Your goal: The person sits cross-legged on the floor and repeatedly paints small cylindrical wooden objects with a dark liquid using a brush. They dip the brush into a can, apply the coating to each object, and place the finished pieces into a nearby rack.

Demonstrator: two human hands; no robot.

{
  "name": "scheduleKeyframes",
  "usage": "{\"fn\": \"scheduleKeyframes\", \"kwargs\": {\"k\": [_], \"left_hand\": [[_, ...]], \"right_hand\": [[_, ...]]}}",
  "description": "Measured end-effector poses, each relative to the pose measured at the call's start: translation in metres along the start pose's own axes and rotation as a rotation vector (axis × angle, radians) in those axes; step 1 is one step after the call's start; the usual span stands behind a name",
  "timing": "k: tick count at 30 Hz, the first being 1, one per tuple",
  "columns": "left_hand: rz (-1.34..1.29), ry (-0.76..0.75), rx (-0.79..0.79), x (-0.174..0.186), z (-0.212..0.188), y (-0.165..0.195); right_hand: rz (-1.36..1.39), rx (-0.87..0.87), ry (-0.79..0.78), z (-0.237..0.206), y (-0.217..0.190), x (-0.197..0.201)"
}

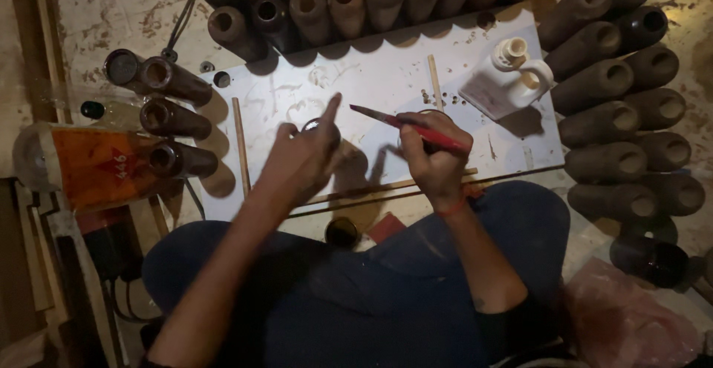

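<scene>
One view only, worn on the head, looking steeply down past the person's crossed legs [356,294] onto a white board [386,78] on the floor. It sits close: the board fills the centre, brown tubes [616,123] ring it from twelve to three o'clock, and both hands come up from six o'clock.

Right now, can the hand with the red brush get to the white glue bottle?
Probably yes. The right hand is near the white bottle, and only bare white board and a thin stick lie between them.
</scene>
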State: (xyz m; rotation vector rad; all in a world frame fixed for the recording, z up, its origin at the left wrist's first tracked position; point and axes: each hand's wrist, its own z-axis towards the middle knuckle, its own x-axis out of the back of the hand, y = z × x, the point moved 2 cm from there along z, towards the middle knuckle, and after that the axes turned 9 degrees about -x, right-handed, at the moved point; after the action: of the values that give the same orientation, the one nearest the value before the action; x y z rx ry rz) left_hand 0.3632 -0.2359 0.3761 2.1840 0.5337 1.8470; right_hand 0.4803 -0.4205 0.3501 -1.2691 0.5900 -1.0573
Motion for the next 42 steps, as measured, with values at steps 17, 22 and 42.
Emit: {"fn": "scheduleKeyframes", "kwargs": {"k": [17, 22, 42], "left_hand": [[-0.501, 0.359, 0.197, -0.037, 0.040, -0.116], [-0.576, 0.350, 0.248, -0.051, 0.048, -0.111], [-0.704, 0.395, 0.131, -0.094, 0.084, -0.029]], "right_hand": [[-0.231, 0.436, -0.324, 0.000, 0.019, -0.030], [-0.356, 0.407, -0.419, -0.012, 0.040, -0.009], [-0.319, 0.391, -0.234, -0.020, 0.084, 0.091]]}}
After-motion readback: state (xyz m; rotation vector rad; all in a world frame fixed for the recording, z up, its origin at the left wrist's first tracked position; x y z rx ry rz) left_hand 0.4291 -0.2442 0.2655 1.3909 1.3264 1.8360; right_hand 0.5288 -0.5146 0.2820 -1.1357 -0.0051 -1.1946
